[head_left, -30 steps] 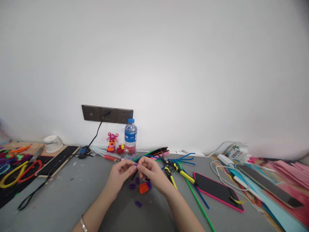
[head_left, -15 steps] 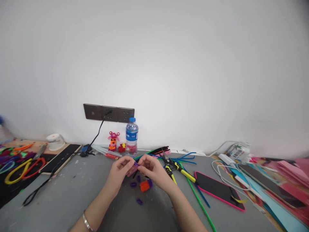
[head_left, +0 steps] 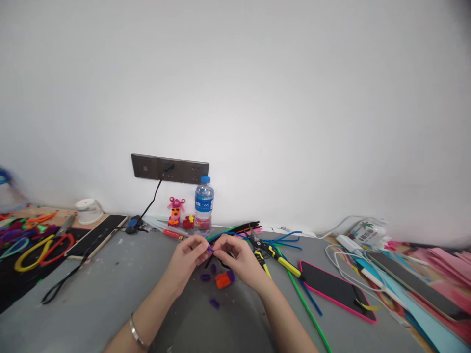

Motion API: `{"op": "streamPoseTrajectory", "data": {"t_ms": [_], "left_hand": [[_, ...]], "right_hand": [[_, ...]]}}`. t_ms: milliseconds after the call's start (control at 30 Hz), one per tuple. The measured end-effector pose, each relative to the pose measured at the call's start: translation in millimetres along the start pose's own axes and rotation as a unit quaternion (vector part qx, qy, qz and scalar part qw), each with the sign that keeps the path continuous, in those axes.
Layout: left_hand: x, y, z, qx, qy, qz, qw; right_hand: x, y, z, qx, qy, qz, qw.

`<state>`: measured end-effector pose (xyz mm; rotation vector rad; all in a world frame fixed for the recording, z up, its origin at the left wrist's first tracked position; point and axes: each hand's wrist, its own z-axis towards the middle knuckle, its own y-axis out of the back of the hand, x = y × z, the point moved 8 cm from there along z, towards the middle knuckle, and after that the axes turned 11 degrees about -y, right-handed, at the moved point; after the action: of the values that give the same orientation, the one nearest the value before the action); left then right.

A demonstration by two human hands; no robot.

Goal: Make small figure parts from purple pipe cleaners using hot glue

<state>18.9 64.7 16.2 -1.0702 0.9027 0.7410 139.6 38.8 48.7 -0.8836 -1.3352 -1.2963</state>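
Observation:
My left hand (head_left: 186, 262) and my right hand (head_left: 239, 260) meet above the grey table (head_left: 110, 304), fingertips pinched together on a small purple pipe-cleaner piece (head_left: 209, 249). A black strand hangs below it. Under the hands lie an orange and purple coiled piece (head_left: 223, 280) and two small purple loops (head_left: 205, 277) (head_left: 215, 303). Yellow-handled pliers (head_left: 270, 253) lie just right of my right hand.
A water bottle (head_left: 203, 206) and a small pipe-cleaner figure (head_left: 175, 211) stand by the wall under a socket strip (head_left: 169, 169). Loose pipe cleaners (head_left: 305, 306), a pink-cased phone (head_left: 336, 290), cables and another phone (head_left: 415, 284) lie right. A tablet (head_left: 97, 234) and coloured loops lie left.
The view drifted slightly, shifting everything a little right. My hands stayed pinched together on the purple piece, moving slightly up toward the wall.

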Motion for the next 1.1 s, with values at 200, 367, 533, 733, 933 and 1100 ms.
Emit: {"op": "streamPoseTrajectory", "data": {"t_ms": [200,367,533,733,933,1100], "left_hand": [[2,-1.5,0,0.019,0.010,-0.016,1.000],[4,-1.3,-1,0.034,0.019,-0.015,0.999],[4,-4.1,-1,0.047,0.021,-0.009,0.999],[2,-9.7,-3,0.066,0.032,-0.019,0.997],[3,-13.0,-5,0.083,0.059,-0.050,0.994],[9,-10.9,-5,0.075,0.076,-0.063,0.992]], "right_hand": [[3,-1,-1,0.011,0.016,-0.009,1.000],[6,0,-2,0.003,0.025,-0.027,0.999],[10,0,-4,0.006,0.047,-0.046,0.998],[15,-2,-8,0.026,0.062,-0.053,0.996],[21,-4,-10,0.052,0.060,-0.051,0.996],[19,-4,-9,0.043,0.061,-0.065,0.995]]}}
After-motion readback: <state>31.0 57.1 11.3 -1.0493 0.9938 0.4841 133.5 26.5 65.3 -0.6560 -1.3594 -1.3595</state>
